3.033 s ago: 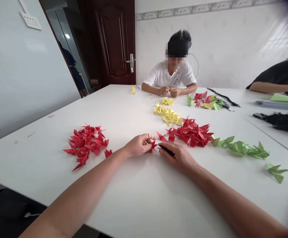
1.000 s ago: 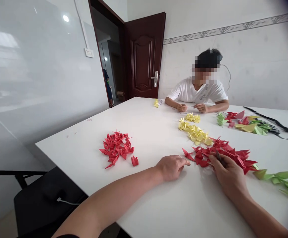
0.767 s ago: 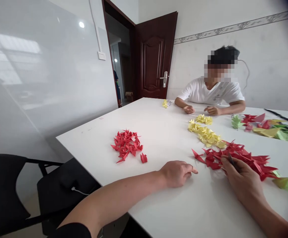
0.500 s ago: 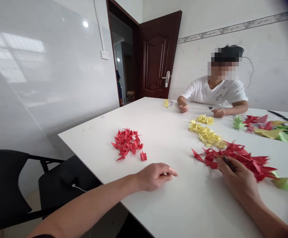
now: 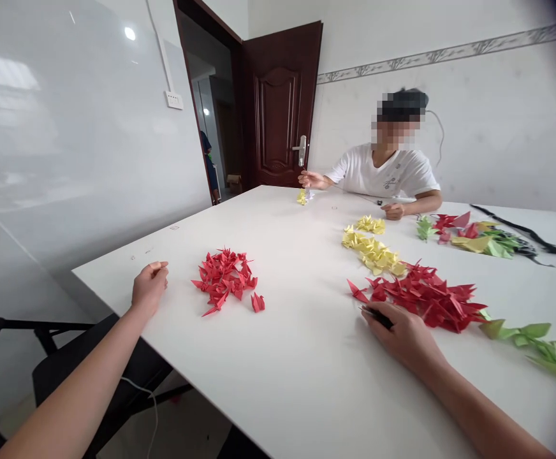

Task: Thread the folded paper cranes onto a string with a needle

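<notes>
My left hand (image 5: 150, 285) is over the table's left edge, its fingers closed in a pinch; anything between them is too small to make out. My right hand (image 5: 402, 328) rests beside the long red pile, closed around a thin dark tool (image 5: 380, 317) whose tip points left. That pile of red folded-paper pieces (image 5: 431, 294) lies just beyond the right hand. Between the two hands sits another heap of red folded pieces (image 5: 225, 275), with one red piece (image 5: 257, 302) apart at its lower right.
Yellow folded pieces (image 5: 376, 252) adjoin the right red pile; green ones (image 5: 536, 338) lie at the right. Across the white table (image 5: 278, 357) sits a person in a white shirt (image 5: 387, 172). Mixed coloured pieces (image 5: 474, 239) and a black cord (image 5: 521, 233) lie at the far right. A black chair (image 5: 77, 363) stands left.
My left hand has moved left, past the red heap to the table edge. My right hand has drawn back slightly from the red pile. The other person's hand has reached toward the far yellow pieces.
</notes>
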`<state>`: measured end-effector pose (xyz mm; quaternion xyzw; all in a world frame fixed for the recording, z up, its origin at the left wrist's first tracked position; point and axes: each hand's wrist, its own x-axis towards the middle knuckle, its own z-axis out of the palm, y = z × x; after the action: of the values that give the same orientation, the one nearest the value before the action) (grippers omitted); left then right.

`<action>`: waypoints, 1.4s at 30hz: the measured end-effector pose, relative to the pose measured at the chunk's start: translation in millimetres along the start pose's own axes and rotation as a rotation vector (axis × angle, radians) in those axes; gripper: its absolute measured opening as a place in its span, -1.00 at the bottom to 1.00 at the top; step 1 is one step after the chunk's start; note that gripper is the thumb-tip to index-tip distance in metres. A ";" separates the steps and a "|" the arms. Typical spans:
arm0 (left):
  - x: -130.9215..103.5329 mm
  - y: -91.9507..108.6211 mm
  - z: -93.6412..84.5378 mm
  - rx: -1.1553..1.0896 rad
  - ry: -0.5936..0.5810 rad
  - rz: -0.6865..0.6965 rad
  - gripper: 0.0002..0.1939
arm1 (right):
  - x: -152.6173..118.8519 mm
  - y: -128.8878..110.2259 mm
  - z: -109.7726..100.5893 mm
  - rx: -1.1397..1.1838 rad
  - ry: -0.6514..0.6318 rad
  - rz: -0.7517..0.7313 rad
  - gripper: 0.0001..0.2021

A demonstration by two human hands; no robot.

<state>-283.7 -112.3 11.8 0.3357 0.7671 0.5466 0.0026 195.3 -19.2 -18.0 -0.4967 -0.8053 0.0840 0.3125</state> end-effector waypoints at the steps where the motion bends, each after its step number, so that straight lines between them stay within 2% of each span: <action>1: 3.8 -4.1 1.8 -0.029 0.014 -0.035 -0.68 | 0.5 1.1 0.7 -0.025 -0.023 -0.004 -0.76; 3: 8.9 -8.6 6.4 -0.040 0.039 -0.070 -0.65 | 1.6 2.2 0.8 -0.056 -0.060 0.004 -0.76; 5: 12.3 -10.0 10.5 0.046 0.074 -0.064 -0.62 | 2.3 1.7 -0.5 -0.073 -0.091 0.013 -0.76; 7: 13.3 -8.6 13.1 0.153 0.108 0.007 -0.58 | 2.6 0.3 -2.3 -0.082 -0.100 0.019 -0.76; 10: 2.7 4.9 18.7 0.269 0.155 0.317 -0.52 | 2.5 -2.0 -4.0 -0.068 -0.099 0.013 -0.78; 12: -19.0 25.4 28.4 0.297 0.150 0.570 -0.51 | 2.6 -3.0 -4.2 -0.039 -0.092 0.002 -0.78; 13: -35.2 39.1 35.9 0.291 0.116 0.673 -0.50 | 2.7 -3.4 -4.2 -0.020 -0.081 0.001 -0.78; 15: -76.3 71.0 56.4 0.235 -0.029 0.858 -0.53 | 2.9 -4.2 -4.3 0.031 -0.053 0.019 -0.79; 19: -162.2 132.5 114.8 0.130 -0.517 1.324 -0.57 | 3.3 -7.0 -8.2 0.270 0.025 0.131 -0.78; 20: -177.9 143.4 130.3 0.131 -0.604 1.390 -0.55 | 3.4 -7.7 -10.0 0.374 0.031 0.163 -0.74; 23: -204.7 160.8 167.5 0.109 -0.694 1.407 -0.53 | 3.8 -8.4 -15.8 0.714 0.006 0.265 -0.64; 26: -209.3 161.0 180.4 0.089 -0.757 1.376 -0.51 | 4.8 -8.3 -20.3 0.917 -0.073 0.366 -0.60; 28: -207.7 158.4 177.5 0.103 -0.791 1.364 -0.52 | 5.7 -9.3 -22.4 0.942 -0.164 0.357 -0.61; 32: -205.7 156.5 167.4 0.153 -0.825 1.320 -0.52 | 8.1 -14.6 -24.5 0.907 -0.309 0.251 -0.69; 38: -206.9 158.9 162.6 0.184 -0.897 1.288 -0.46 | 9.2 -20.1 -21.6 0.972 -0.339 0.306 -0.71; 42: -205.7 161.2 158.6 0.180 -0.900 1.287 -0.52 | 8.7 -22.4 -21.1 1.029 -0.347 0.348 -0.67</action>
<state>17.1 -57.6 8.8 0.9015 0.3885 0.1881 -0.0311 188.2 -26.6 12.4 -0.3847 -0.6064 0.5961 0.3590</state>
